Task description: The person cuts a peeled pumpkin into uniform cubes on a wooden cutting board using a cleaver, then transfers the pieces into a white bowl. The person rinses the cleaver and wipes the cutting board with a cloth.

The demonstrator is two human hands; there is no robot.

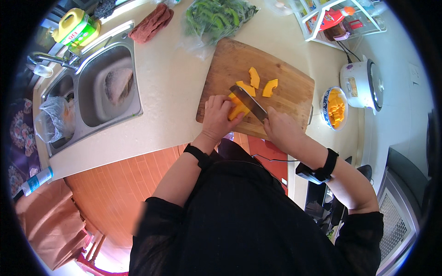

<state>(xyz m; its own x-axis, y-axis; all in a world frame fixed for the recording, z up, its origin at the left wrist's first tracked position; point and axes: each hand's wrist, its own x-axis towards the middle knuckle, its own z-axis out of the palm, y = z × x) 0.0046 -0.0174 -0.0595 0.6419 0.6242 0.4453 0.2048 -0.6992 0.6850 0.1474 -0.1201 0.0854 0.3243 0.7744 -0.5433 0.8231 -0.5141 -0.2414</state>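
On a wooden cutting board, my left hand grips a chunk of orange pumpkin. The handle of a kitchen knife is in my right hand, and its blade lies across the pumpkin just beside my left fingers. Several cut pumpkin slices rest on the board beyond the blade. To the right of the board, a blue-and-white bowl holds many pumpkin pieces. How deep the blade sits in the chunk cannot be told.
A plastic bag of green peppers lies behind the board, near a folded brown cloth. At the left is a steel sink with a piece of meat or fish in it. A rice cooker and a white rack stand at the right.
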